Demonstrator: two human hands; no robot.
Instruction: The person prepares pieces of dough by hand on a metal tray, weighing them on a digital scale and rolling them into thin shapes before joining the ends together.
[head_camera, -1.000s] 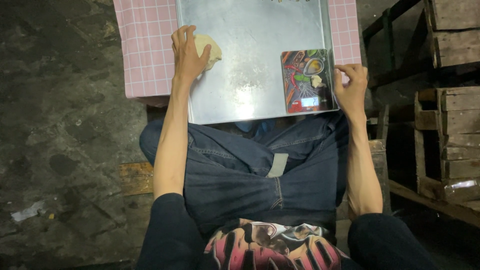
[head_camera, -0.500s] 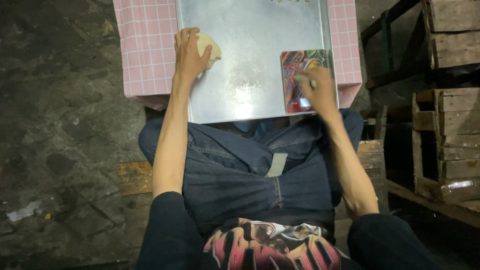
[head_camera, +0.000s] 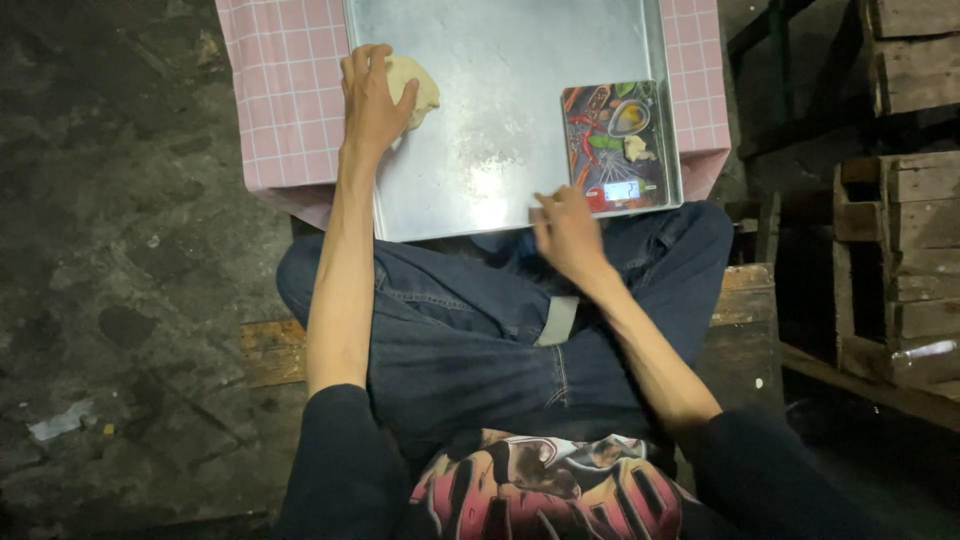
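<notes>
Metal tray (head_camera: 480, 180) lies flat on the pink cloth (head_camera: 290, 110), the left hand (head_camera: 368, 100) at ten o'clock presses the dough (head_camera: 418, 85) still, and the right hand (head_camera: 566, 228), loosely curled and empty, rests at its near edge by the scale (head_camera: 615, 150).

Pink checked cloth (head_camera: 290, 110); silver tray (head_camera: 500, 100); pale dough (head_camera: 415, 85).

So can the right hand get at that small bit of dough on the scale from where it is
Probably yes. The right hand rests at the near edge of the tray, just left of the scale. The small dough piece lies on top, uncovered, with nothing between.
</notes>
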